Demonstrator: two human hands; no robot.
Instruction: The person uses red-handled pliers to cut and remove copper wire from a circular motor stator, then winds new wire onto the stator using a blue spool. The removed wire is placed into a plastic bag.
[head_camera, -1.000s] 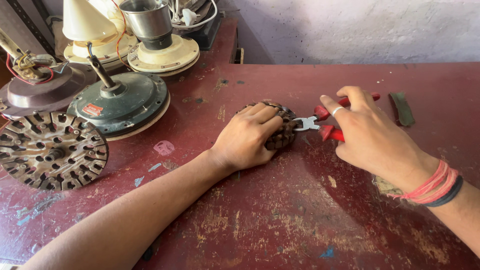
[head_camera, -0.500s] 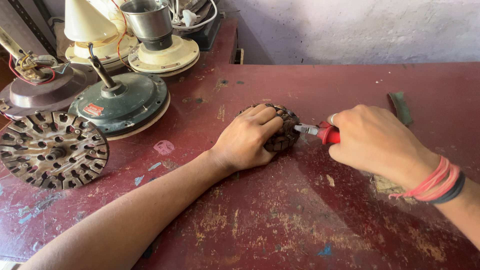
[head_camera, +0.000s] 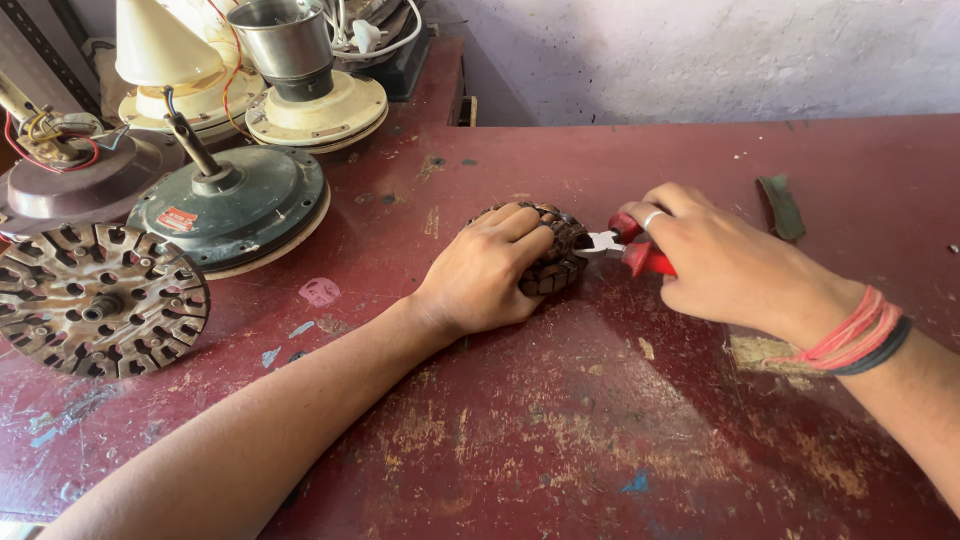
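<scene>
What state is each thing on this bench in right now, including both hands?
left hand: clamped over the wound stator, pressing it to the table
wound stator: lying flat, held
right hand: gripping the pliers
red-handled pliers: handles squeezed, tip at the stator
green motor housing: shaft up, untouched
slotted rotor disc: flat, untouched

Desk: worn dark-red top, paint scratched and chipped, pale patches showing through.
Slotted disc: round rusty metal core with rings of holes, lying flat at the left edge.
Green motor housing: round, dark green, a shaft standing up from its middle, a small red label on top.
Brown housing: dome-shaped, far left, red and yellow wires above it.
Cream housings: two round ones at the back, one bearing a steel cup.
Green strip: small, flat, at the right.
Wall: pale, rough plaster.
</scene>
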